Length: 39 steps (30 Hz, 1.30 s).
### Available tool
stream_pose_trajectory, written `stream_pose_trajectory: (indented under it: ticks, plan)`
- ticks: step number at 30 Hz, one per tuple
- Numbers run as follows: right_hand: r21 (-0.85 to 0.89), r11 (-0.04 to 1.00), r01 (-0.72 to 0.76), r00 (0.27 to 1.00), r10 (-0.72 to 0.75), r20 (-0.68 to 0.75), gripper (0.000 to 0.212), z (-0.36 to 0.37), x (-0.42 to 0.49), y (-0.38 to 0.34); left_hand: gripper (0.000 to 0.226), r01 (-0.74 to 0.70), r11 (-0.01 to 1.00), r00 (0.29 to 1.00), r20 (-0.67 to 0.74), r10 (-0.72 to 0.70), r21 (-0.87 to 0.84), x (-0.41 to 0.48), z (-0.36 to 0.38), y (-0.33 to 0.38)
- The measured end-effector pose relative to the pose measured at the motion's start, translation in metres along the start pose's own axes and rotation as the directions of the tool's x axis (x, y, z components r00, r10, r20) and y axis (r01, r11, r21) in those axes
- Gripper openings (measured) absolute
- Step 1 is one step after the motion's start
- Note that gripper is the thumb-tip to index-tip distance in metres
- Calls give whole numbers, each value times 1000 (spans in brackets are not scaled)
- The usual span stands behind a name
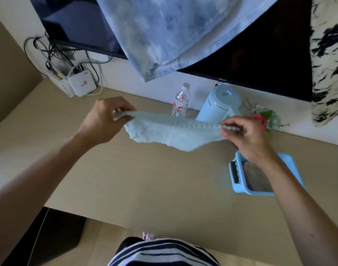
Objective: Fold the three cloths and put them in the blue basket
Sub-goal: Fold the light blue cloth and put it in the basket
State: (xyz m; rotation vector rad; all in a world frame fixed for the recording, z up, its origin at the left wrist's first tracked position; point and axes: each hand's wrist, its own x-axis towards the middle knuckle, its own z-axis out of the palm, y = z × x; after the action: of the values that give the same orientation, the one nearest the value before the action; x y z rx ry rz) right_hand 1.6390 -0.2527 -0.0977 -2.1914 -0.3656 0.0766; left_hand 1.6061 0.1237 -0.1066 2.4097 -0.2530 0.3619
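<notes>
Fingers of both hands pinch the top corners of a pale blue waffle-weave cloth, stretched in mid-air above the beige table left of the blue plastic basket, apparently mid-fold; next it likely needs halving.

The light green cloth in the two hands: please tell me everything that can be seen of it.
The light green cloth is pale mint, with a soft, textured, towel-like weave and a ribbed band along its top edge. It is stretched out sideways in the air above the table. The left hand pinches one top corner and the right hand pinches the other. The lower part hangs loose with an uneven edge. It looks doubled over, though not neatly folded yet. Whether it touches the table cannot be told.
</notes>
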Motion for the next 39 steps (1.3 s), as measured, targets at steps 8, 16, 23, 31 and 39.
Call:
stream_pose_trajectory:
  ticks: [8,16,23,31,39]
  plan:
    - [-51,979,-198,878,201,434,13,84,-65,73,15,132,991,901,413,-134,33,-105,56,-72]
    - [-213,896,-389,742,442,504,13,165,-106,146,13,385,904,697,584,-415,183,-168,119,-102]
    - [-140,925,-354,842,380,382,11,163,-64,143,9,436,892,774,457,-439,119,-135,131,-116]
    - [-202,895,-398,855,441,273,12,186,-17,159,12,525,845,791,309,-528,99,-114,155,-139]
    - [-216,842,-494,849,521,93,19,201,-16,177,28,592,795,758,243,-605,136,-120,174,-151]
